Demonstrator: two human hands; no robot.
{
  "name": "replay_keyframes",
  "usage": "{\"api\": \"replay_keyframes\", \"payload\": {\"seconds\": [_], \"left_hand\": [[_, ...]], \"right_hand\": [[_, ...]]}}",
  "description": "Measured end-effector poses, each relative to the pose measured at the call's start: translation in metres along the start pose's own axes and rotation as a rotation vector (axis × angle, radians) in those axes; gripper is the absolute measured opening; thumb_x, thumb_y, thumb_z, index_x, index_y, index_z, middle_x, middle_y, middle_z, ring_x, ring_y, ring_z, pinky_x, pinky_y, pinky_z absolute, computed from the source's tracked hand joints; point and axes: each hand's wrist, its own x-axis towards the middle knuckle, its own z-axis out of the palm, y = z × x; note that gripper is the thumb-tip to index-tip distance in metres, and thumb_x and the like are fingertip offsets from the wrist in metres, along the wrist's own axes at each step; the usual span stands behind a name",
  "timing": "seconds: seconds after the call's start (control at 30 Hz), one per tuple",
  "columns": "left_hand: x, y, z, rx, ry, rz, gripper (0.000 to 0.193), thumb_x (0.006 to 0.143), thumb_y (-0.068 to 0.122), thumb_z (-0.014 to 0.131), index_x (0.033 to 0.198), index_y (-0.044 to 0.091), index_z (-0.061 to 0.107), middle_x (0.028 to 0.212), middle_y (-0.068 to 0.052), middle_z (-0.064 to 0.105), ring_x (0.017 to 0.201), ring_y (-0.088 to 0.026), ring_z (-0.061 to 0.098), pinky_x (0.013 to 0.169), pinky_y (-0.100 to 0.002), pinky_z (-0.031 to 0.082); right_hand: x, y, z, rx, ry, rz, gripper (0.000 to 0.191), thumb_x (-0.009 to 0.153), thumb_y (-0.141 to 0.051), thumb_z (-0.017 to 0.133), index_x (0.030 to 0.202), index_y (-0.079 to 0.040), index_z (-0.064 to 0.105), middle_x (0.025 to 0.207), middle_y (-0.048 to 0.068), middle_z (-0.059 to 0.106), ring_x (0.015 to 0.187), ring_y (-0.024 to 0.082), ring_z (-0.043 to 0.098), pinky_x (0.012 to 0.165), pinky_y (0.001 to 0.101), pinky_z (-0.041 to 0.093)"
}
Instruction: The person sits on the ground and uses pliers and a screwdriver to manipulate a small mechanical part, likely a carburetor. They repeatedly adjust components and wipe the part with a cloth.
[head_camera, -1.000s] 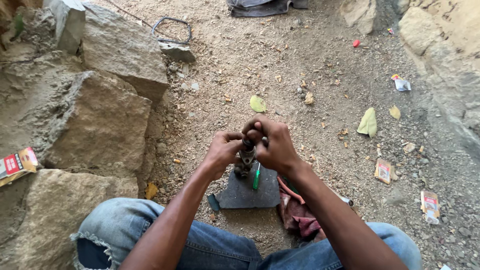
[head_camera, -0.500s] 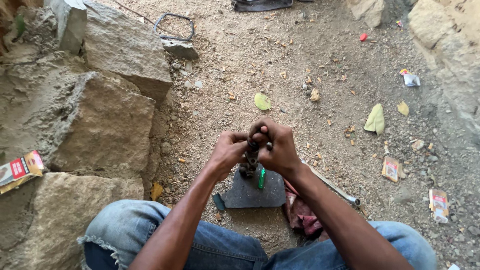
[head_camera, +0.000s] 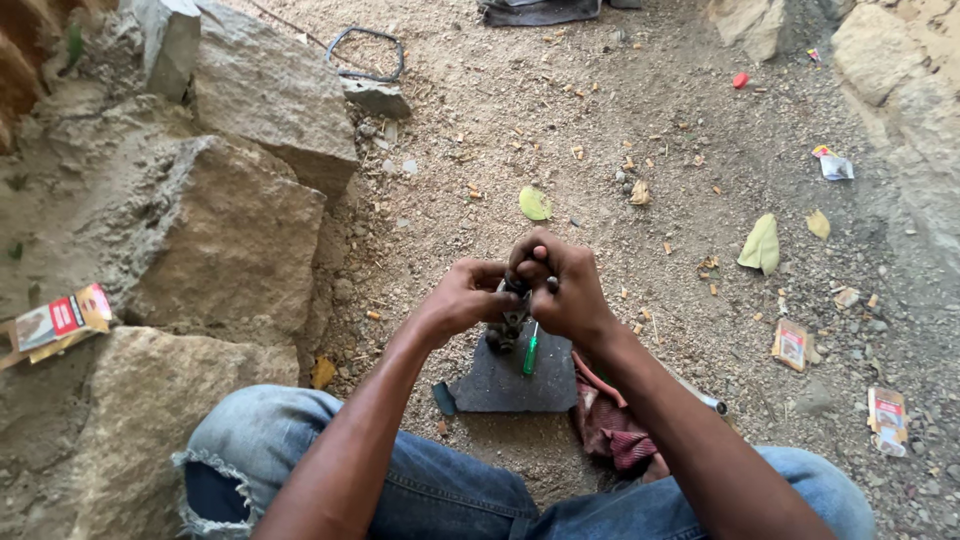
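Small dark metal part (head_camera: 512, 312), grimy and knobbly, left hand (head_camera: 462, 298) and right hand (head_camera: 560, 283) both pinched tight around it, green-handled screwdriver (head_camera: 529, 352) just beneath, over dark flat slab (head_camera: 508, 380).

Single head-worn view, looking steeply down from above at the dirt ground (head_camera: 600, 130) in front. Sitting close over both hands, roughly centre frame. Taking in denim-covered knees (head_camera: 330, 460) along the bottom edge, large rocks (head_camera: 230, 230) at left. No second view sharing the scene.
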Motion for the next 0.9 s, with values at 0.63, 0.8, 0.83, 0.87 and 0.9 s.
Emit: {"api": "replay_keyframes", "payload": {"seconds": [0.63, 0.8, 0.83, 0.87, 0.9], "left_hand": [[0.002, 0.004, -0.005, 0.236, 0.045, 0.092, 0.04, 0.079, 0.022, 0.082, 0.117, 0.009, 0.075, 0.116, -0.014, 0.078, 0.112, -0.026, 0.073, 0.105, -0.053, 0.055], [-0.001, 0.012, -0.005, 0.333, 0.048, 0.166, 0.037, 0.08, 0.021, 0.079, 0.116, 0.011, 0.076, 0.148, -0.004, 0.055, 0.129, -0.027, 0.062, 0.108, -0.057, 0.05], [-0.001, 0.014, -0.005, 0.368, 0.042, 0.161, 0.038, 0.081, 0.022, 0.08, 0.118, 0.012, 0.075, 0.143, -0.005, 0.061, 0.128, -0.026, 0.064, 0.109, -0.057, 0.049], [-0.002, 0.017, -0.005, 0.402, 0.036, 0.157, 0.039, 0.082, 0.023, 0.08, 0.119, 0.013, 0.075, 0.137, -0.007, 0.066, 0.127, -0.026, 0.066, 0.11, -0.058, 0.047], [-0.002, 0.019, -0.005, 0.438, 0.032, 0.153, 0.04, 0.083, 0.024, 0.08, 0.121, 0.015, 0.075, 0.132, -0.008, 0.072, 0.127, -0.026, 0.067, 0.111, -0.058, 0.045]], "right_hand": [[0.004, 0.001, -0.006, 0.041, -0.025, 0.087, 0.024, 0.09, 0.017, 0.046, 0.089, -0.001, 0.062, 0.078, 0.009, 0.069, 0.075, 0.013, 0.067, 0.067, 0.0282, 0.058], [0.005, 0.007, -0.007, 0.062, -0.04, 0.066, 0.027, 0.087, 0.017, 0.044, 0.087, -0.002, 0.063, 0.08, 0.008, 0.07, 0.075, 0.014, 0.069, 0.067, 0.0273, 0.062], [0.006, 0.007, -0.008, 0.046, -0.043, 0.058, 0.028, 0.086, 0.018, 0.043, 0.087, -0.002, 0.063, 0.079, 0.008, 0.071, 0.074, 0.014, 0.07, 0.067, 0.0272, 0.063], [0.006, 0.008, -0.008, 0.049, -0.042, 0.065, 0.029, 0.086, 0.018, 0.043, 0.087, -0.002, 0.063, 0.079, 0.008, 0.07, 0.074, 0.014, 0.069, 0.067, 0.0274, 0.062], [0.006, 0.008, -0.008, 0.052, -0.042, 0.071, 0.029, 0.086, 0.018, 0.042, 0.088, -0.002, 0.063, 0.079, 0.009, 0.07, 0.074, 0.015, 0.069, 0.067, 0.0277, 0.062]]}}
